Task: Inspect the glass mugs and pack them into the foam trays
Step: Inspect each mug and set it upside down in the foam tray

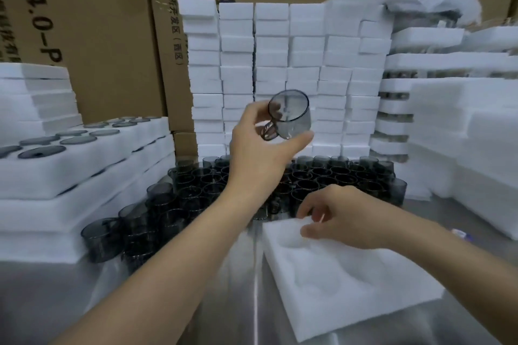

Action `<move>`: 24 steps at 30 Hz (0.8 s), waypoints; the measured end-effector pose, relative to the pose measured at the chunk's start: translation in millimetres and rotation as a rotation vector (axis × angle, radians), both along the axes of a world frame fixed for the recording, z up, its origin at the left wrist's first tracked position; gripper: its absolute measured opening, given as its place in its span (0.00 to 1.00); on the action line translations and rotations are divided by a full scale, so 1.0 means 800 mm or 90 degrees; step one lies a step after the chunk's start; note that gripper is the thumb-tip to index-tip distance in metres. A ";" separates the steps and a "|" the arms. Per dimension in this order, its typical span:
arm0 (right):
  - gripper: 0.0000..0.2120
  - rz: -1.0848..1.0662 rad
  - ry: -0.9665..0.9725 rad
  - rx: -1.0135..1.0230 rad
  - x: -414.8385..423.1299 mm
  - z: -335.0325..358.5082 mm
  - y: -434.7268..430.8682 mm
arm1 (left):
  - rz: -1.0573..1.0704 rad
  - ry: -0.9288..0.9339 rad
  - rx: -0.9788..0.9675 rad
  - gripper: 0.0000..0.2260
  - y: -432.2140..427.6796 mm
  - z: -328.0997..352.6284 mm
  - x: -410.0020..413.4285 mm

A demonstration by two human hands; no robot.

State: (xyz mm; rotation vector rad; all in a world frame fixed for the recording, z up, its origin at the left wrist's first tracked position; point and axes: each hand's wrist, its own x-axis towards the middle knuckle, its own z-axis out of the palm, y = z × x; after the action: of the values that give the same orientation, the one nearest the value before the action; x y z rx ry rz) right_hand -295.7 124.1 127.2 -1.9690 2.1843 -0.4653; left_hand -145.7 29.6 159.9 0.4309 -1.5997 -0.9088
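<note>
My left hand (260,145) holds a smoky grey glass mug (291,115) up in the air, tilted with its mouth toward me, fingers and thumb curled round its rim and base beside the handle. My right hand (336,218) pinches the far left corner of a white foam tray (364,283) that lies on the table in front of me, its moulded hollows bare. Behind both hands stands a dense crowd of several grey glass mugs (322,179) on the table.
Filled foam trays (84,154) are stacked at the left, with mugs seated in the top one. A wall of white foam blocks (280,64) rises behind the mugs. More foam trays (462,126) pile up at the right. Cardboard boxes (98,22) stand at the back.
</note>
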 end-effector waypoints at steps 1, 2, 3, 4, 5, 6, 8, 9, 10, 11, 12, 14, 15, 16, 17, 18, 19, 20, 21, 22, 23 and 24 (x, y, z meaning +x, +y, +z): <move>0.07 -0.009 -0.016 -0.056 0.003 0.014 -0.008 | 0.027 0.006 -0.082 0.24 0.002 0.025 0.002; 0.05 -0.023 -0.043 -0.130 0.005 0.033 -0.015 | 0.049 0.019 -0.159 0.25 0.007 0.049 0.005; 0.06 -0.033 -0.088 -0.220 0.007 0.057 -0.020 | 0.071 0.036 -0.226 0.26 0.011 0.069 0.009; 0.09 -0.034 -0.162 -0.317 0.009 0.083 -0.021 | 0.094 0.052 -0.284 0.26 0.015 0.086 0.012; 0.14 -0.013 -0.254 -0.408 0.012 0.108 -0.019 | 0.119 0.064 -0.331 0.26 0.018 0.099 0.017; 0.18 0.026 -0.326 -0.486 0.013 0.129 -0.015 | 0.141 0.067 -0.368 0.26 0.020 0.107 0.022; 0.25 0.123 -0.306 -0.588 0.017 0.156 -0.002 | 0.167 0.031 -0.435 0.26 0.022 0.114 0.032; 0.27 0.158 -0.241 -0.613 0.018 0.162 0.006 | 0.172 -0.003 -0.465 0.25 0.022 0.114 0.036; 0.29 0.177 -0.170 -0.626 0.021 0.165 0.014 | 0.172 -0.039 -0.489 0.24 0.022 0.114 0.042; 0.29 0.179 -0.099 -0.630 0.022 0.166 0.021 | 0.169 -0.073 -0.508 0.24 0.021 0.115 0.047; 0.29 0.175 -0.033 -0.627 0.021 0.166 0.027 | 0.167 -0.108 -0.523 0.23 0.019 0.115 0.053; 0.27 0.167 0.035 -0.587 0.021 0.165 0.035 | 0.165 -0.174 -0.535 0.24 0.014 0.116 0.063; 0.27 0.164 0.036 -0.562 0.021 0.166 0.038 | 0.164 -0.203 -0.532 0.24 0.011 0.116 0.066; 0.26 0.159 0.037 -0.543 0.021 0.166 0.040 | 0.163 -0.227 -0.526 0.25 0.008 0.116 0.067; 0.25 0.147 0.047 -0.530 0.020 0.166 0.040 | 0.162 -0.247 -0.518 0.25 0.006 0.114 0.066; 0.25 0.133 0.061 -0.519 0.019 0.165 0.040 | 0.160 -0.262 -0.507 0.26 0.005 0.112 0.065; 0.25 0.122 0.071 -0.509 0.019 0.165 0.039 | 0.156 -0.275 -0.496 0.26 0.004 0.110 0.063; 0.24 0.115 0.072 -0.498 0.019 0.165 0.038 | 0.151 -0.287 -0.484 0.26 0.002 0.109 0.062; 0.24 0.112 0.066 -0.487 0.019 0.165 0.038 | 0.142 -0.297 -0.472 0.26 0.001 0.109 0.062; 0.24 0.111 0.054 -0.478 0.018 0.165 0.037 | 0.129 -0.303 -0.457 0.26 -0.001 0.110 0.063; 0.25 0.116 0.038 -0.472 0.017 0.165 0.038 | 0.104 -0.301 -0.428 0.26 -0.002 0.111 0.064; 0.26 0.124 0.017 -0.469 0.016 0.166 0.038 | 0.063 -0.287 -0.381 0.26 -0.004 0.113 0.067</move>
State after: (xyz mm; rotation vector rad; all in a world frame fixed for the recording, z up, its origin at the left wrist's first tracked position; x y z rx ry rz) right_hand -282.8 154.6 259.8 -2.4928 1.9609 -1.3667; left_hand -92.2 26.8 250.3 0.2937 -2.1391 -0.2273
